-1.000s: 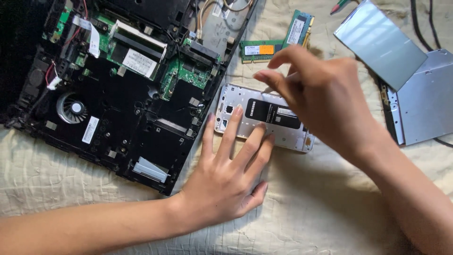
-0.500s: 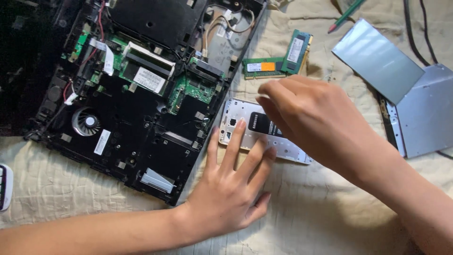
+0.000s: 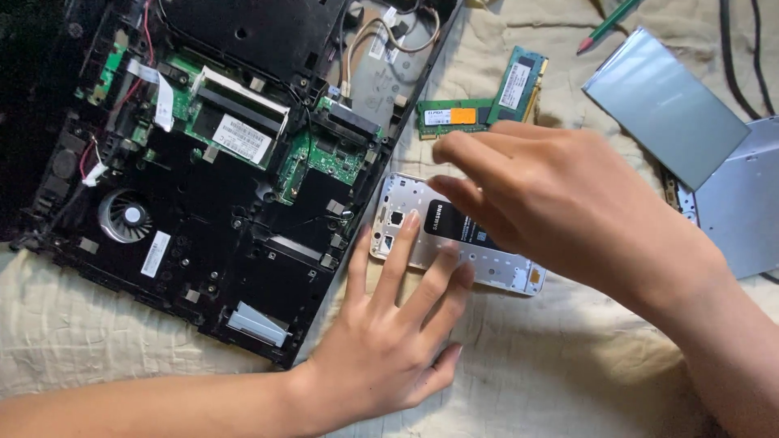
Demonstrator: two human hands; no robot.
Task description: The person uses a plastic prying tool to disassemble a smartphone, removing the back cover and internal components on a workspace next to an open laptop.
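A big black laptop [image 3: 211, 170] lies open on its back on a cream cloth [image 3: 568, 381], and it fills the left side. Its green boards, red wires and a round fan [image 3: 123, 216] all show. On the right lie a flat grey metal plate [image 3: 661, 105] and, under its lower edge, a silver drive box [image 3: 742, 203]. The person's right hand [image 3: 568, 211] comes in from the lower right and hangs over a phone [image 3: 410, 227]. Its fingers [image 3: 458, 152] are bent and close together above the phone's dark battery, but I cannot tell if they grip anything. The left hand [image 3: 389, 349] comes in from the lower left. It is flat and open, its fingers [image 3: 402, 251] spread out and pressing down on the near edge of the phone. It grips nothing. The phone is silver with its back cover off. It lies on the cloth just beside the right edge of the laptop, between the two hands. Above the phone lie two green memory sticks [image 3: 487, 101], touching at one corner. A green pencil [image 3: 608, 24] lies near the top edge.
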